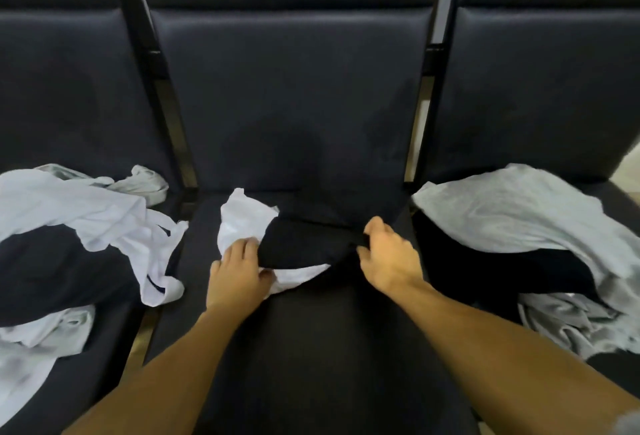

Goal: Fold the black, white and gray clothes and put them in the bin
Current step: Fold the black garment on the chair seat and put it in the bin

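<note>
A black garment (pixel 298 244) lies on the middle seat, on top of a white garment (pixel 242 223) that shows at its left and below it. My left hand (pixel 239 272) grips the left edge of the black cloth, thumb under and fingers over it. My right hand (pixel 388 254) pinches the black cloth's right end. A pile of white and black clothes (pixel 86 227) covers the left seat. Gray cloth over black cloth (pixel 519 223) lies on the right seat. No bin is in view.
Three dark padded seats (pixel 294 105) stand side by side with upright backrests. Black metal frame bars (pixel 162 95) separate them, another bar (pixel 429 81) on the right. A strip of pale floor shows at the far right edge (pixel 628 171).
</note>
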The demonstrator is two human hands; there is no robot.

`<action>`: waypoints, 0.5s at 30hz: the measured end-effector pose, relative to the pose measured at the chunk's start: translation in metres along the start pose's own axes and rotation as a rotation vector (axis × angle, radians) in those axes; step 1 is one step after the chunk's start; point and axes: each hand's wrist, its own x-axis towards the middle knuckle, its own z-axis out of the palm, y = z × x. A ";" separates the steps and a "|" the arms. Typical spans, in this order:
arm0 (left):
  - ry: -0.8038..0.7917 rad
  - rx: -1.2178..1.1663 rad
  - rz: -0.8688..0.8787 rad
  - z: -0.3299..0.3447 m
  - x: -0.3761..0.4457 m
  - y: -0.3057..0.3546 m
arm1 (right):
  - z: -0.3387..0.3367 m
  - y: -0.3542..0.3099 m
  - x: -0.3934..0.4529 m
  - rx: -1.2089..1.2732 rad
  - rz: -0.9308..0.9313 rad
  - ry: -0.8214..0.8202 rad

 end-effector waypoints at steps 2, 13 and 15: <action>-0.031 0.085 -0.028 -0.006 0.009 -0.014 | -0.023 0.002 0.005 0.060 0.083 0.047; -0.025 0.012 -0.073 -0.050 0.053 0.018 | -0.062 -0.003 0.025 0.445 0.183 0.087; 0.036 -0.351 0.085 -0.066 0.034 0.054 | -0.066 -0.014 0.023 0.488 0.136 0.044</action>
